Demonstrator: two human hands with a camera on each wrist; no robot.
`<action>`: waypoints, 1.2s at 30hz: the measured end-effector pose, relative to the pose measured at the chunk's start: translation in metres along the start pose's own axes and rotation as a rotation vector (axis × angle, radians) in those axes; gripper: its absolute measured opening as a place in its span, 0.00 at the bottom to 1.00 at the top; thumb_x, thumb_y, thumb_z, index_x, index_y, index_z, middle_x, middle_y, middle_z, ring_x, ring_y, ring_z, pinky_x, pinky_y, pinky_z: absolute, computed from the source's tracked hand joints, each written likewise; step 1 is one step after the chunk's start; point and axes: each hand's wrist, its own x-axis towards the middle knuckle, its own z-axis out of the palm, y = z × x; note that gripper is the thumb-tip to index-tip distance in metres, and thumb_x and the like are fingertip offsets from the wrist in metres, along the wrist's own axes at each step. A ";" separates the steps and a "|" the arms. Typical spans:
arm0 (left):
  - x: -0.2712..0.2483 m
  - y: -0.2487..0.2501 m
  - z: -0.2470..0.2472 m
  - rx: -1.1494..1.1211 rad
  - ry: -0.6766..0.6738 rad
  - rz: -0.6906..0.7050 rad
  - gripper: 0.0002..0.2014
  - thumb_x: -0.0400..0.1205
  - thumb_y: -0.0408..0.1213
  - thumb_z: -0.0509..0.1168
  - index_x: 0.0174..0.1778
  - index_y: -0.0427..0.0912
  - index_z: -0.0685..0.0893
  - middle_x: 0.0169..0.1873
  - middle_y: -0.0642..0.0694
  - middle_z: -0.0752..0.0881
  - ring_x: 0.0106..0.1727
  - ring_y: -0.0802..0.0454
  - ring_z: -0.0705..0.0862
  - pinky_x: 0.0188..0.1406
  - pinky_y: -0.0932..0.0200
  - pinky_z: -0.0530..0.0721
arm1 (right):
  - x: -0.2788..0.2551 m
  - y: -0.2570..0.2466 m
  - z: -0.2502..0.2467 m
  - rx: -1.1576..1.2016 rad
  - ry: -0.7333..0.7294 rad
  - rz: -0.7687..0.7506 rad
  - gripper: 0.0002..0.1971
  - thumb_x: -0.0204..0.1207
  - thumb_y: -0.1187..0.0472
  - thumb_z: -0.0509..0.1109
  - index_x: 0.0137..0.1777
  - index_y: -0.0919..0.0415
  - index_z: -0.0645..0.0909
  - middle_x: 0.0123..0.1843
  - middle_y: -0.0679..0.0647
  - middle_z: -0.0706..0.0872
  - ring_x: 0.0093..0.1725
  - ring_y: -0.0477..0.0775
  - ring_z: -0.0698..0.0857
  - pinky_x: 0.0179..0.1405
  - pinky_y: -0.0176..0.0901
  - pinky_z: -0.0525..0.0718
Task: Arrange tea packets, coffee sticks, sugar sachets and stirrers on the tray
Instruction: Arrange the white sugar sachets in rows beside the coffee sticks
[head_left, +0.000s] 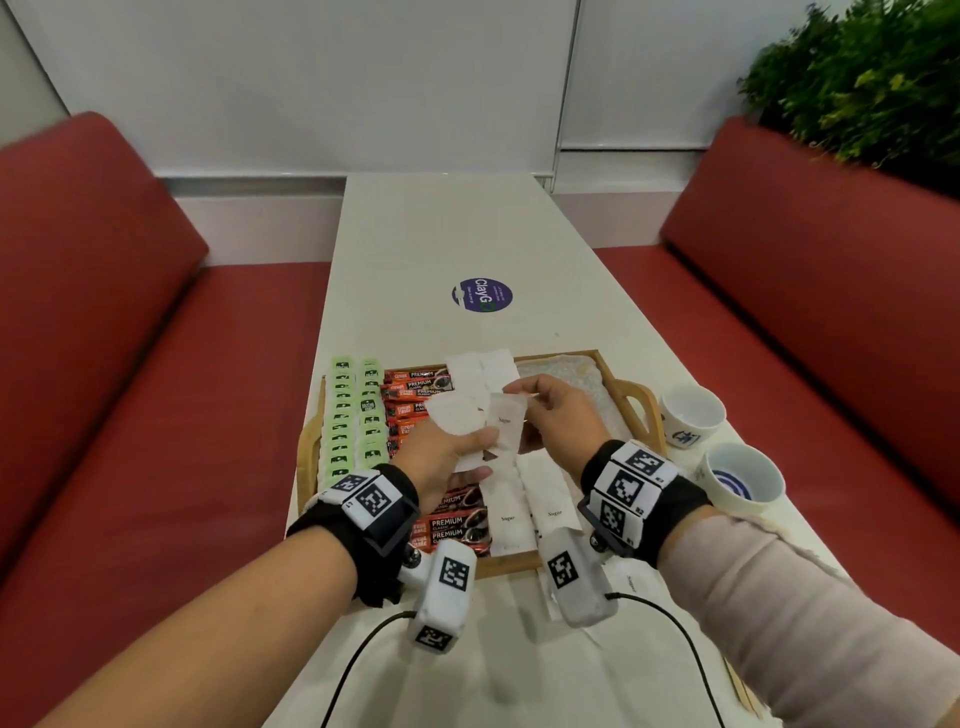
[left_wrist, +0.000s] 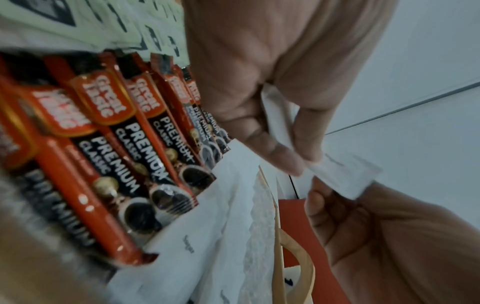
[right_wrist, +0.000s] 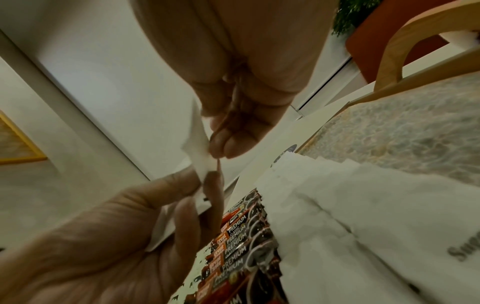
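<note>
Over the middle of the wooden tray (head_left: 638, 391), which sits near the table's (head_left: 441, 234) near edge, both hands meet around white sugar sachets. The left hand (head_left: 441, 457) grasps a small bunch of sachets (head_left: 457, 415) between thumb and fingers, while the right hand (head_left: 558, 410) pinches one sugar sachet (head_left: 506, 423) by its top edge with thumb and fingertips; the left wrist view shows that sachet (left_wrist: 342, 174) caught between both hands. On the tray, green tea packets (head_left: 353, 415) run in two columns along its left edge, red-and-black coffee sticks (head_left: 415, 387) lie in a stack just beside them, and more sugar sachets (head_left: 524, 512) lie toward the near edge, with others (head_left: 480, 366) at the far edge. Two white cups (head_left: 692, 411) stand on the table just beside the tray's right edge.
</note>
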 end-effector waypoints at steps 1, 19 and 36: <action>0.004 0.002 -0.001 -0.002 0.051 0.027 0.17 0.77 0.28 0.71 0.62 0.43 0.81 0.53 0.44 0.88 0.45 0.50 0.87 0.27 0.64 0.87 | 0.001 -0.001 0.001 0.034 0.002 0.026 0.08 0.85 0.63 0.59 0.50 0.61 0.80 0.37 0.60 0.84 0.27 0.54 0.83 0.28 0.42 0.85; 0.072 0.042 -0.021 0.048 0.232 0.093 0.12 0.79 0.33 0.70 0.58 0.39 0.83 0.49 0.43 0.89 0.37 0.51 0.86 0.30 0.59 0.88 | 0.115 0.001 0.002 -0.291 -0.022 0.056 0.09 0.75 0.66 0.72 0.39 0.61 0.75 0.28 0.55 0.80 0.21 0.47 0.76 0.25 0.37 0.74; 0.094 0.044 -0.038 -0.041 0.242 0.021 0.10 0.85 0.30 0.55 0.61 0.35 0.75 0.50 0.37 0.86 0.39 0.44 0.86 0.30 0.54 0.89 | 0.155 0.015 0.025 -0.765 -0.069 0.190 0.17 0.73 0.53 0.75 0.55 0.58 0.75 0.58 0.55 0.83 0.57 0.56 0.82 0.46 0.40 0.74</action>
